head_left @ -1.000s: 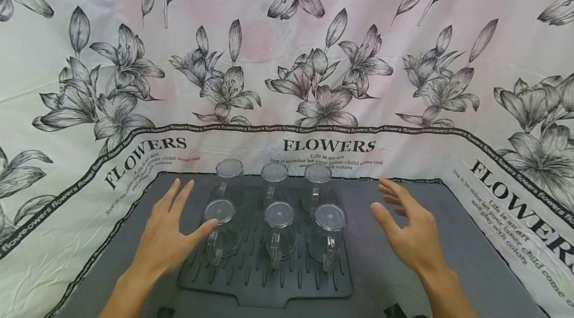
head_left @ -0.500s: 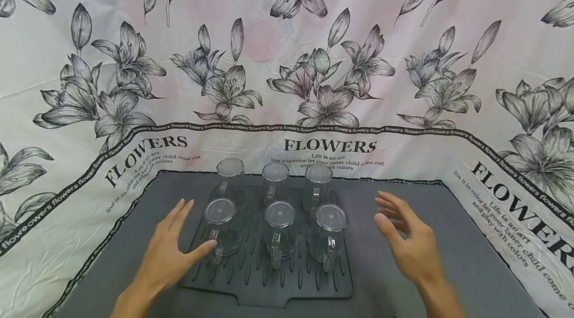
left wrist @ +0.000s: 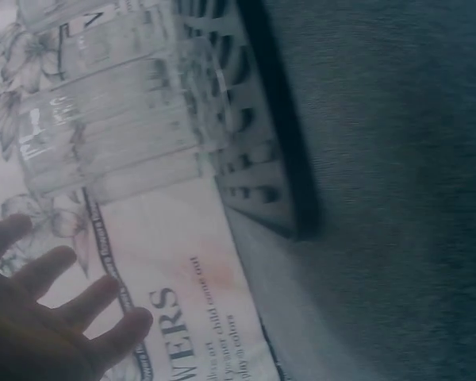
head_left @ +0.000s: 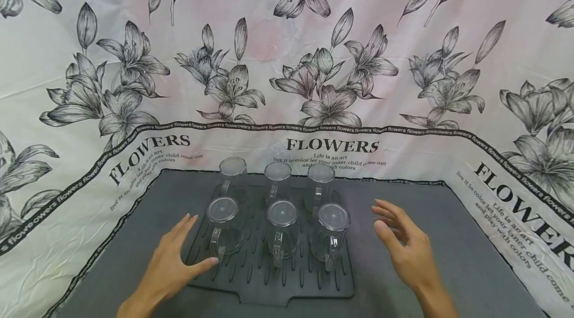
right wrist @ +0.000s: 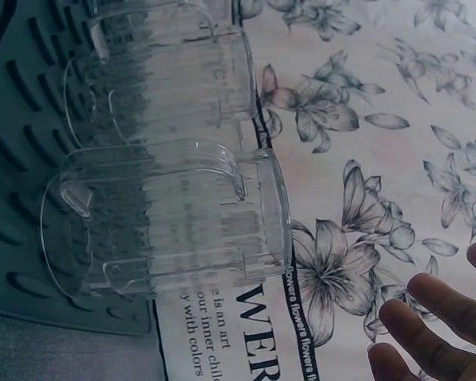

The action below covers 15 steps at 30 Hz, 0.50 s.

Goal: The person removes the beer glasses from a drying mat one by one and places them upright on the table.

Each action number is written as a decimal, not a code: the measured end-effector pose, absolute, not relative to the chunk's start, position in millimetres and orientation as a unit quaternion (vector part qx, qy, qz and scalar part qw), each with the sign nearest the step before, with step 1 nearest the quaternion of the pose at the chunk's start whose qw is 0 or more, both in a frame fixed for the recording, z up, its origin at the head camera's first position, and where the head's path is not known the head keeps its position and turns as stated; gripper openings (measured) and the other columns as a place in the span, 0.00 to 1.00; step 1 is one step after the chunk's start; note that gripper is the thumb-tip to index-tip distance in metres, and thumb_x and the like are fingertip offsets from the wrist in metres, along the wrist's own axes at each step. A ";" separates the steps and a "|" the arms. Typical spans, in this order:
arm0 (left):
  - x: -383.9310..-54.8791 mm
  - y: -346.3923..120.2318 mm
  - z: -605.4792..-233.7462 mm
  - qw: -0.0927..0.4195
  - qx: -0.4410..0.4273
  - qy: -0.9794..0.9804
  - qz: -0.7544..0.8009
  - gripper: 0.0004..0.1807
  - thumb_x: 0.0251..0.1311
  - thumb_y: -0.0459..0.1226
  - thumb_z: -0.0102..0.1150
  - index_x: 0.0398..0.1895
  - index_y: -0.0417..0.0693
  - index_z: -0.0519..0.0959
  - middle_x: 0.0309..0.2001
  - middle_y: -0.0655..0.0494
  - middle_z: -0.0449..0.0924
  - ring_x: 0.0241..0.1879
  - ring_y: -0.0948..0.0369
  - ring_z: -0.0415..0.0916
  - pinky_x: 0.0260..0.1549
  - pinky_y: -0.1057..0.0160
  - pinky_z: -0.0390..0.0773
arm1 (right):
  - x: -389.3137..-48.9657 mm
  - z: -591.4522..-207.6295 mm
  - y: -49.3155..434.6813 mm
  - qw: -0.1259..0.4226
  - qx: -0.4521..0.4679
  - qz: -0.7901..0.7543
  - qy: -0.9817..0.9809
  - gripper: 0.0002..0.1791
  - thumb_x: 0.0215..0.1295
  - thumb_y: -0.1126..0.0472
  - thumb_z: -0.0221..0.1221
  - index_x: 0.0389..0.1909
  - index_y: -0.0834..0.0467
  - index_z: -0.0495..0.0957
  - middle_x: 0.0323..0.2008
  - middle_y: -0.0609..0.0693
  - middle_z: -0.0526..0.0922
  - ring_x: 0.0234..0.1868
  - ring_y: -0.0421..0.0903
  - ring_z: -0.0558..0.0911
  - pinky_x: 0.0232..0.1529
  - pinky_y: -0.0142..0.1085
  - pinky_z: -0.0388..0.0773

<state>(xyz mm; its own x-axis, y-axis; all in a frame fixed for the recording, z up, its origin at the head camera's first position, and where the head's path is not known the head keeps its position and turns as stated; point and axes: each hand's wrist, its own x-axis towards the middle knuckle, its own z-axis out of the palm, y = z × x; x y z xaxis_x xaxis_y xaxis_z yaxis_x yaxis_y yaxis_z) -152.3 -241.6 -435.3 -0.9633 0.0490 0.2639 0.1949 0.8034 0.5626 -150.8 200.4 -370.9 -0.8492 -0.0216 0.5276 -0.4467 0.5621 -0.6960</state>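
Clear glass mugs stand upside down in two rows of three on a dark ribbed drying mat [head_left: 264,290]. My left hand [head_left: 168,260], fingers spread, is beside the front-left mug [head_left: 229,231]; its thumb tip overlaps the low end of that mug's handle in the head view. To the right of the mat hovers my right hand [head_left: 405,250], fingers loosely bent around nothing, apart from the front-right mug [head_left: 329,238]. The left wrist view shows spread fingers [left wrist: 95,305] below a blurred glass mug [left wrist: 119,127]. In the right wrist view, fingertips [right wrist: 428,337] are away from the nearest mug [right wrist: 174,230].
A grey tabletop [head_left: 385,288] surrounds the mat. White cloth [head_left: 332,74] printed with black lilies and "FLOWERS" lettering hangs behind it and along both sides. The back-row mugs [head_left: 278,178] stand close to the rear cloth.
Both hands have come down and back toward the person, the left one further. The left thumb has dropped from the front-left mug's base to its handle's lower end. The mugs have stayed put.
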 end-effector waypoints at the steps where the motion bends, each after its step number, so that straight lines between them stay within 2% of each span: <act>1: -152.9 -242.0 -437.8 0.112 -0.066 -0.942 -0.310 0.54 0.47 0.61 0.69 0.75 0.53 0.57 0.73 0.46 0.53 0.66 0.36 0.52 0.49 0.26 0.56 | -150.7 -371.8 200.1 0.235 0.137 0.448 -0.851 0.23 0.72 0.64 0.53 0.65 0.46 0.70 0.54 0.48 0.79 0.51 0.41 0.77 0.47 0.25 0.71; 4: -154.2 -243.5 -446.6 0.094 -0.067 -0.942 -0.314 0.53 0.47 0.61 0.70 0.73 0.49 0.60 0.72 0.44 0.54 0.65 0.35 0.52 0.49 0.25 0.55 | -150.3 -375.2 199.0 0.229 0.134 0.453 -0.851 0.22 0.73 0.64 0.53 0.65 0.46 0.71 0.54 0.47 0.79 0.51 0.40 0.77 0.47 0.25 0.72; 9: -154.8 -246.0 -458.0 0.075 -0.064 -0.951 -0.292 0.52 0.46 0.62 0.69 0.73 0.48 0.61 0.72 0.43 0.56 0.64 0.34 0.54 0.47 0.23 0.56 | -150.0 -381.4 199.2 0.227 0.134 0.461 -0.847 0.22 0.72 0.65 0.53 0.64 0.47 0.72 0.53 0.46 0.80 0.51 0.41 0.77 0.46 0.26 0.73; 15: -155.8 -248.0 -469.2 0.049 -0.048 -0.964 -0.256 0.54 0.45 0.67 0.65 0.72 0.48 0.62 0.72 0.45 0.57 0.64 0.34 0.54 0.49 0.24 0.56 | -149.7 -386.4 199.6 0.213 0.137 0.475 -0.843 0.21 0.73 0.65 0.52 0.64 0.49 0.72 0.53 0.49 0.80 0.52 0.37 0.77 0.46 0.26 0.74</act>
<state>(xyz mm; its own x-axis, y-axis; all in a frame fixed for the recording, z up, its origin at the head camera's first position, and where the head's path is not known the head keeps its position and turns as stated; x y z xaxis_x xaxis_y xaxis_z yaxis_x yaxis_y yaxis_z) -155.8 -248.0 -469.2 -0.9906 0.0683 0.1189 0.1183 0.8640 0.4893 -149.7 199.6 -386.4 -0.8716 -0.0279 0.4894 -0.4332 0.5112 -0.7423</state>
